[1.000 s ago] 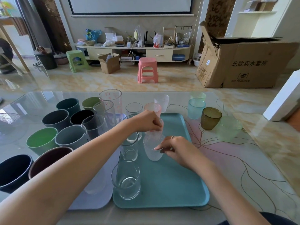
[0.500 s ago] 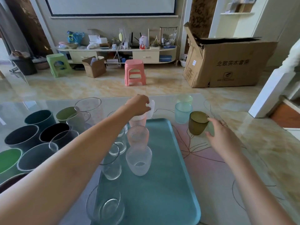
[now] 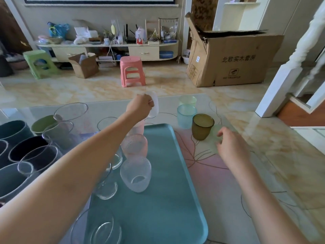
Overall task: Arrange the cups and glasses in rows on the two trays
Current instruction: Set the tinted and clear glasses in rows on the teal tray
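You are standing at a glass desk (image 3: 274, 143), looking down at a teal tray (image 3: 168, 199) in front of you. Your left hand (image 3: 139, 106) is reaching past the tray's far edge, its grip curling around a frosted white cup (image 3: 154, 106) and holding it tilted above the desk. Your right hand (image 3: 228, 143) is hovering with loosely bent fingers, holding nothing, just beside an olive cup (image 3: 202, 126) that is sitting on the desk to the right of the tray.

The job looks partly done. A row is forming down the tray's left half — a pink textured glass (image 3: 134, 145) and a clear textured glass (image 3: 136, 173) behind it toward you, with plain clear glasses (image 3: 105, 184) alongside them. The tray's right half is bare. To your left, dark and green cups (image 3: 28, 148) are crowding together with tall clear glasses; the second tray under them is mostly hidden.

Still waiting on the desk are the olive cup, a pale blue cup (image 3: 186, 114) and a pale green cup (image 3: 187, 100) — plus the one you are gripping.
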{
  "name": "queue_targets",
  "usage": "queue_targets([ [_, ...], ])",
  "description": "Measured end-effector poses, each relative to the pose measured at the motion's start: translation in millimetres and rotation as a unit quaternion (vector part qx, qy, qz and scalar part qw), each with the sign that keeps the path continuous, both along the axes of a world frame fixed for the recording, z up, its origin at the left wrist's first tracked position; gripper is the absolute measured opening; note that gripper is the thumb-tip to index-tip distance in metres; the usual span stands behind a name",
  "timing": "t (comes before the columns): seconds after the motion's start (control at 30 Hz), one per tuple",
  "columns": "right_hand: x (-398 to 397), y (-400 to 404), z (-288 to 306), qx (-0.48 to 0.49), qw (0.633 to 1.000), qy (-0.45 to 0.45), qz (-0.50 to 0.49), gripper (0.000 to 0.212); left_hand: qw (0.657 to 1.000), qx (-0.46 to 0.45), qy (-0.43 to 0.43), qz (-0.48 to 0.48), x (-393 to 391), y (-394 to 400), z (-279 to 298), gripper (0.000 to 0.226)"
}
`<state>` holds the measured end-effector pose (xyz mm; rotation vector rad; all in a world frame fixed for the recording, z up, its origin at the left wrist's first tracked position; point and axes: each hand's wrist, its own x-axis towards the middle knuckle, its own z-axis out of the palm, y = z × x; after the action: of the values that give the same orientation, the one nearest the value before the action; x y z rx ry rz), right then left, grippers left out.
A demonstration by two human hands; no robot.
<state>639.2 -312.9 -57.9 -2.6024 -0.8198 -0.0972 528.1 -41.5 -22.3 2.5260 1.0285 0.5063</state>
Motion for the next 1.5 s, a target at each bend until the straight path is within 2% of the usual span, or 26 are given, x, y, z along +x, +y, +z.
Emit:
queue_targets([
  [0.1,-9.1,-0.3,1.3,-0.003,1.0,-0.01,0.004,0.015,0.999,0.024,-0.02,-0.042,-22.0,-25.3,28.2,0.019],
  [0.2,-26.2,-6.0,11.0,0.035,0.999,-0.02,0.015,0.018,0.995,0.043,-0.012,-0.09,-55.0,-55.4,54.1,0.019],
  [0.3,-48.2,-15.0,19.4,0.073,0.995,-0.025,0.06,0.016,0.992,0.039,0.019,-0.12,-95.9,-86.1,76.3,0.016],
  [0.4,-70.2,-20.6,27.8,0.091,0.988,0.019,0.122,0.011,0.987,0.037,0.072,-0.141,-138.8,-119.9,84.6,0.016],
  [0.57,-90.7,-25.1,42.7,0.088,0.981,0.027,0.168,0.011,0.975,0.012,0.13,-0.178,-190.7,-179.1,61.9,0.023],
  [0.77,-100.0,-39.3,57.1,0.104,0.979,0.005,0.175,0.011,0.972,0.003,0.118,-0.203,-205.6,-205.3,46.5,0.022],
  [0.83,-101.6,-44.9,58.0,0.096,0.979,0.001,0.177,0.011,0.965,0.008,0.144,-0.219,-208.8,-213.7,34.8,0.026],
  [1.03,-109.6,-48.0,57.0,0.059,0.98,0.005,0.192,0.011,0.945,0.033,0.236,-0.223,-214.2,-223.9,5.2,0.021],
  [1.27,-116.2,-41.8,53.7,0.042,0.977,0.014,0.21,0.013,0.942,0.033,0.248,-0.226,-216.3,-217.2,-1.6,0.023],
  [1.4,-118.0,-39.9,53.2,0.025,0.975,0.015,0.218,0.014,0.934,0.004,0.254,-0.252,-218.1,-210.0,3.6,0.029],
  [1.5,-119.8,-39.4,54.0,0.016,0.975,0.008,0.222,0.016,0.953,-0.048,0.159,-0.252,-214.6,-197.7,21.2,0.022],
])
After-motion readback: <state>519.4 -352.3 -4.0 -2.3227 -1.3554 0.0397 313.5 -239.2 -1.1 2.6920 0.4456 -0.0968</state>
